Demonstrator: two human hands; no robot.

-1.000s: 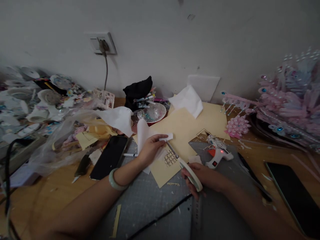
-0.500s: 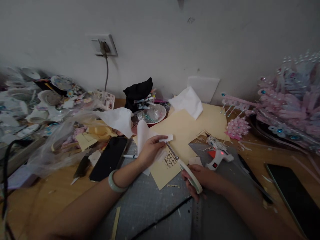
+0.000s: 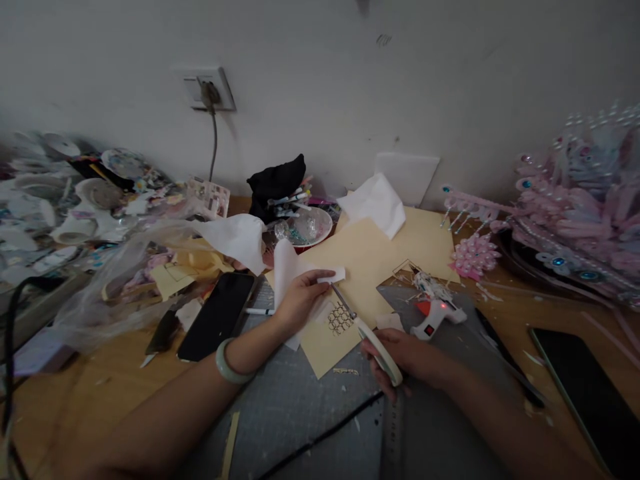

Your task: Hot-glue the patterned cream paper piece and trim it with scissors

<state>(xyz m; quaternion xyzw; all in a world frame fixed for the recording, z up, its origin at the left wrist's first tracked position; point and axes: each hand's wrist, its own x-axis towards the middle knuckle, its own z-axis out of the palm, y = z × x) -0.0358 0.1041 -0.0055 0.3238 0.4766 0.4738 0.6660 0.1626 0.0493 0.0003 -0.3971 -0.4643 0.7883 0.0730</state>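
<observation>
Between the thumb and fingers of my left hand [image 3: 303, 300] is a small white piece [image 3: 337, 275], paper or cloth; I cannot tell which. My right hand [image 3: 393, 357] is closed around the white handles of a pair of scissors [image 3: 373, 337]. Their metal blades point up and left, the tips at the lower edge of the white piece. Below the blades lies a cream card [image 3: 323, 353] with a dark honeycomb pattern [image 3: 341, 320] on it. A white sheet [image 3: 285, 267] curls up just behind my left hand.
A glue gun [image 3: 437, 319] with a red light lies right of my right hand. A black phone [image 3: 217, 317] is on the left, a dark phone [image 3: 585, 393] on the right. A grey cutting mat [image 3: 300, 413] lies underneath. Pink beaded ornaments [image 3: 575, 220] crowd the right side.
Almost nothing differs. The scissors and my right hand have shifted very slightly left, while my left hand keeps its hold on the white piece.
</observation>
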